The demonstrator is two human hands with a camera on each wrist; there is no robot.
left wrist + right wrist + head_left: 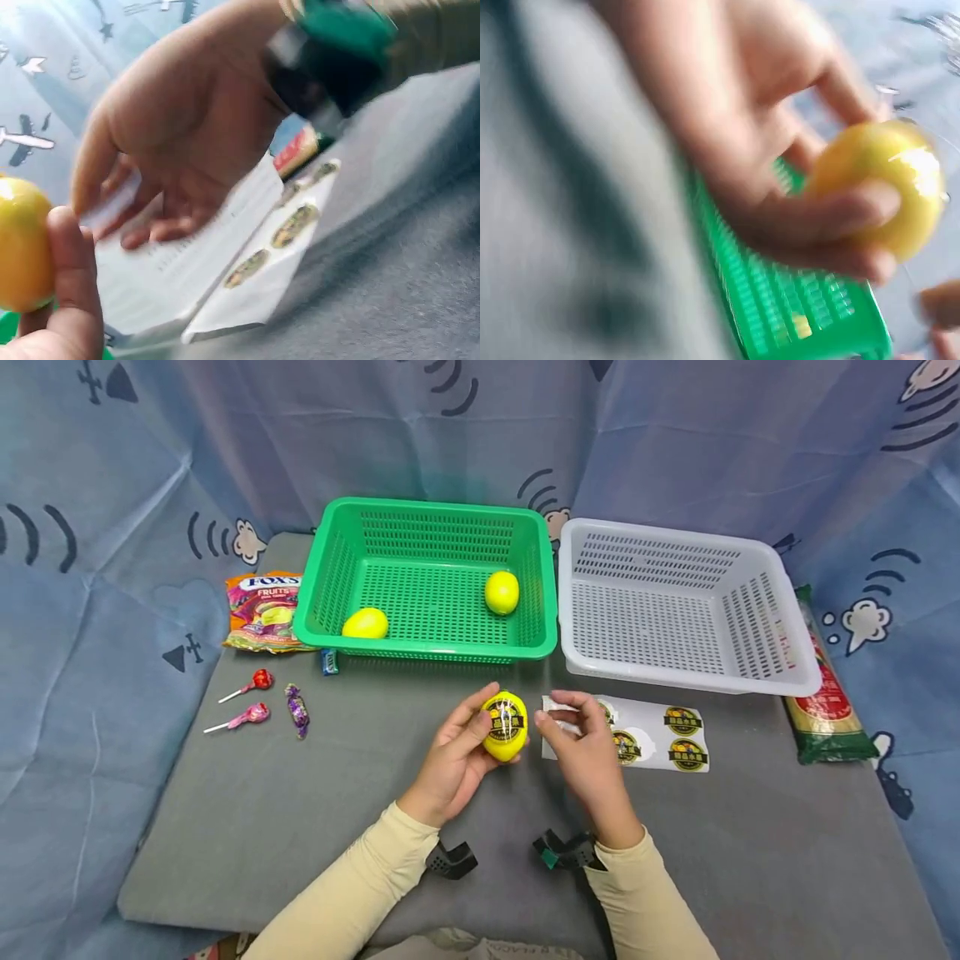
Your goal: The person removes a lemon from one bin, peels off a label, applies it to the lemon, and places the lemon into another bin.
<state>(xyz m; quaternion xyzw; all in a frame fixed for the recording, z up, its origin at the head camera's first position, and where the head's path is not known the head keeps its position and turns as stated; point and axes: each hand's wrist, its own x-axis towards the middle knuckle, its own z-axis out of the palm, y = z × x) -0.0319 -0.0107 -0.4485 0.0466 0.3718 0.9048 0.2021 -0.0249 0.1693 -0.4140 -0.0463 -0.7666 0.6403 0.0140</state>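
My left hand (450,764) holds a yellow lemon (504,750) upright above the table, thumb on the near side and fingers behind it. A round black-and-gold sticker (506,717) lies on the lemon's face. Just to the right, my right hand (596,768) hovers with bent, relaxed fingers and nothing visible between them; it overlaps the left part of a white sticker sheet (651,737). Several round stickers remain on that sheet. Two more lemons sit in the green basket (427,649), one lemon (365,623) at its front left, the other lemon (502,592) toward the right.
A white basket (690,679) stands right of the green one. Past its right side lies a green-and-red packet (832,727). On the left are a candy bag (262,614), a red lollipop (262,680), a pink lollipop (255,713) and a purple wrapped candy (297,712).
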